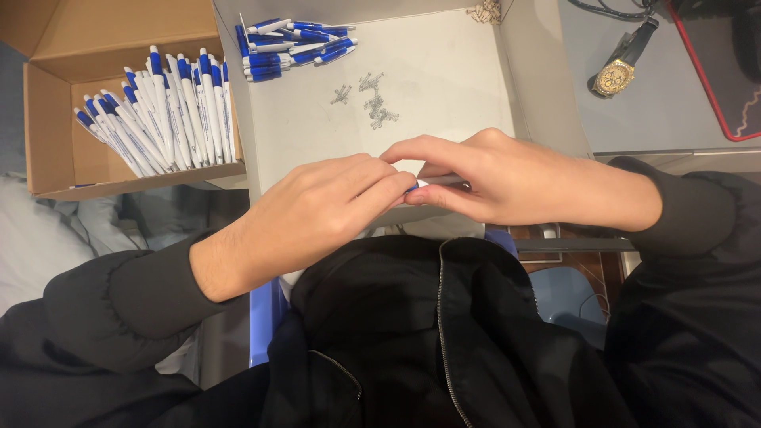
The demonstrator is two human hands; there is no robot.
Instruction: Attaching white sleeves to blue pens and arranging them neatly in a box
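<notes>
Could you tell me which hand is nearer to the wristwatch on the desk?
Right: the right hand lies below-left of the wristwatch; the left hand is farther left.

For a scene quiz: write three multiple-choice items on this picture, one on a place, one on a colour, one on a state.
1. Where does the wristwatch lie?
A. On the grey surface at upper right
B. Inside the cardboard box
C. In the white tray

2. What colours are the pens in the cardboard box?
A. Red and black
B. White and blue
C. All green

3. How do the hands stand?
A. Far apart and flat
B. Both pinched on one pen
C. Both on the watch

Key: 1 A, it lies right of the white tray. 2 B, the boxed pens have white barrels with blue ends. 3 B, the left hand and right hand meet over the pen.
</notes>
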